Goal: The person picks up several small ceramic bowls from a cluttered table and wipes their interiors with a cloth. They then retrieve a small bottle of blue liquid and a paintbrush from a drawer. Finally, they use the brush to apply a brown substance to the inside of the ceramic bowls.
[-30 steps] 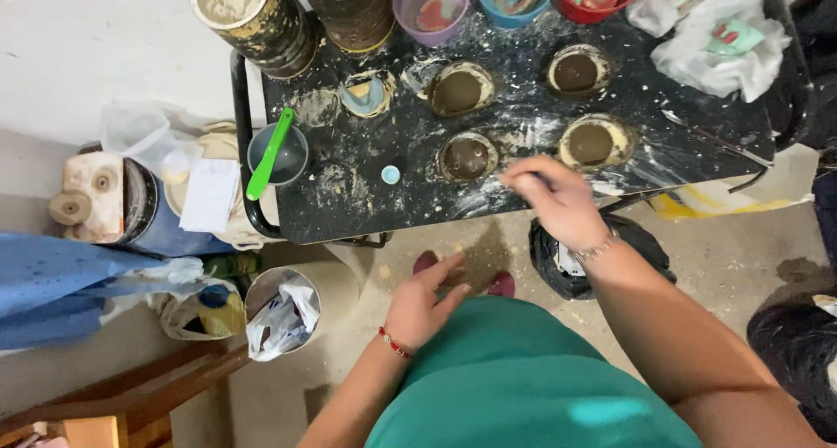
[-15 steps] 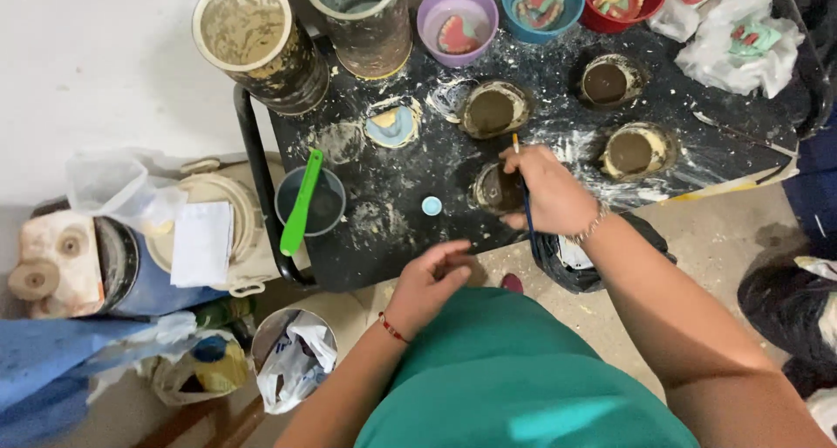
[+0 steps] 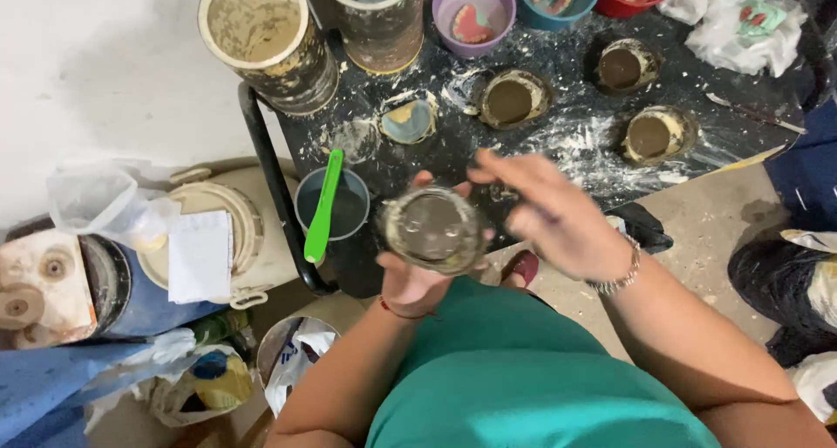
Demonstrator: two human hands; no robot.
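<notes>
Round mould [image 3: 433, 228] filled with grey-brown mix sits cupped in left hand [image 3: 417, 278], fingers clamped around its rim, off the black table [image 3: 558, 147] front edge. Right hand [image 3: 558, 217] blurred, fingers spread, beside it. Risk: a tilt spills wet mix onto the lap.

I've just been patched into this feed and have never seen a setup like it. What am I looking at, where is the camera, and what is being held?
There is no machine here: a person works with two bare hands. The single camera sits on their head and looks straight down, so you see their arms and green top from above. The left hand holds up a small round mould filled with brownish material. The right hand is blurred beside it, seemingly empty. Below lies a black table dusted with white powder, carrying three similar filled moulds, two large crusted tubs, coloured bowls, and a grey cup with a green spatula.
</notes>
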